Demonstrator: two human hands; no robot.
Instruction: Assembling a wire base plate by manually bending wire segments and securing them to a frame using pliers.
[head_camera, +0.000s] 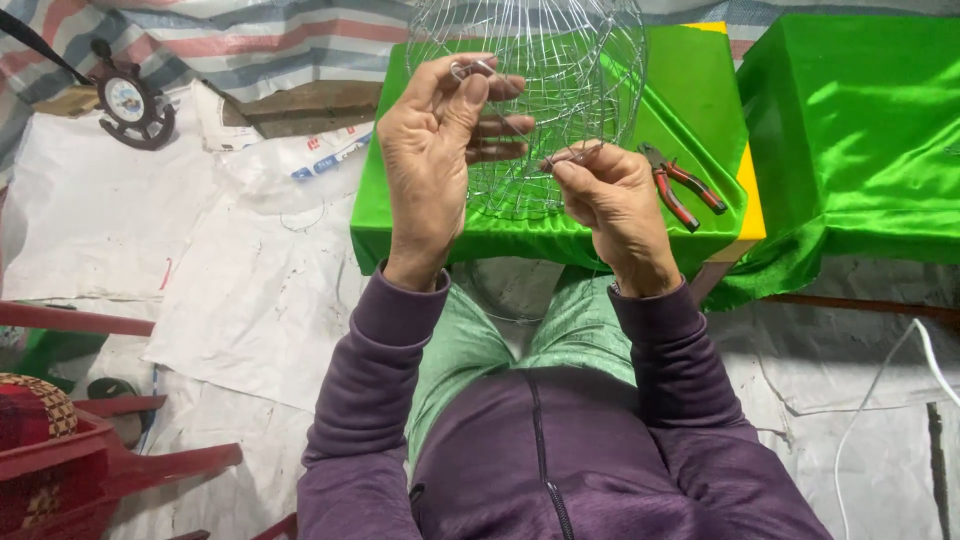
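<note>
The person sits before a low table (690, 75) that is covered with a shiny green cloth, and both hands are raised over its front edge. The left hand (432, 150) is turned with the back toward the camera; its thumb and first finger are pressed together on a small loop of thin wire (470, 68) at the top, while the other fingers are half bent and reach into the wire frame. The right hand (612, 200) is lower and to the right, and its fingertips are closed on another thin piece of wire that points to the left; I cannot tell if the two pieces are one same wire. The two hands are near each other but do not touch. Behind them, on the green cloth, stands a round cage-like wire frame (560, 90) of silver colour, made of many thin rings and ribs; its top goes out of the picture. Just beside the right hand, on the cloth, lie pliers (685, 185) with red and black handles, not touched by any hand. A second block under green cloth (860, 130) stands at the right. The floor is covered with white sheets (250, 290), and a red plastic chair (110, 450) is at the lower left.
</note>
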